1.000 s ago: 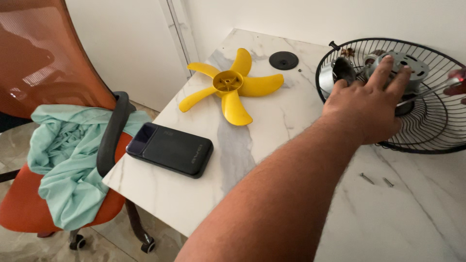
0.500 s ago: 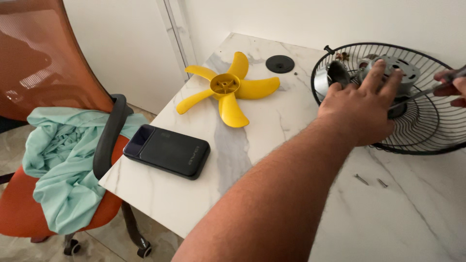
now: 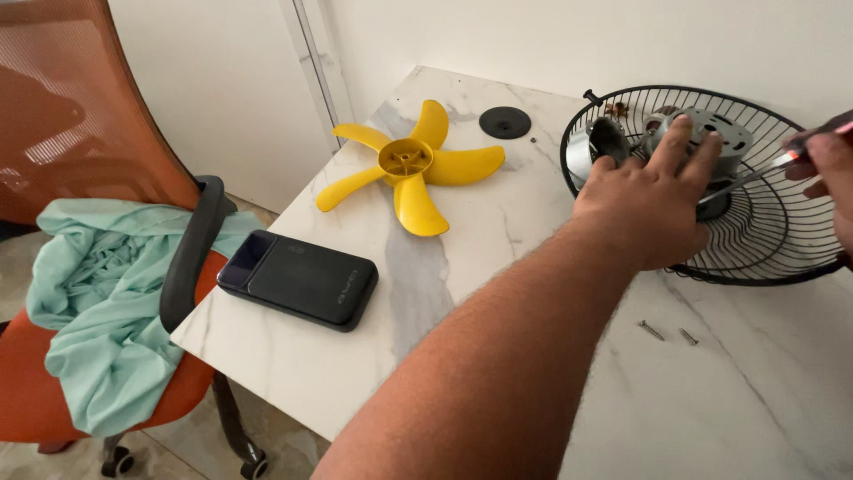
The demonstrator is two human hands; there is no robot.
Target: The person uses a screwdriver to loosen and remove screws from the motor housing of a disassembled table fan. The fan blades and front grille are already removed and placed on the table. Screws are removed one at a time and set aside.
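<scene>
Left hand [image 3: 653, 200] spread flat, fingers splayed over grey motor housing [image 3: 711, 133] inside black wire fan guard [image 3: 773, 258] – pressing, not gripping

Right hand [image 3: 835, 173] at frame's right edge, mostly cut off, closed round screwdriver [image 3: 755, 173]; shaft runs leftward and down, tip meeting motor just right of left fingertips

Guard lies on marble table [image 3: 498, 356], far right

Yellow fan blade [image 3: 413, 169] well left; two loose screws [image 3: 666, 333] near guard – in front of it

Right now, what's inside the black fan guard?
Inside the guard sits the grey motor, with a metal part beside it. The left hand rests on the motor and covers its lower half. The right hand points a screwdriver at it; the tip is hidden.
</scene>
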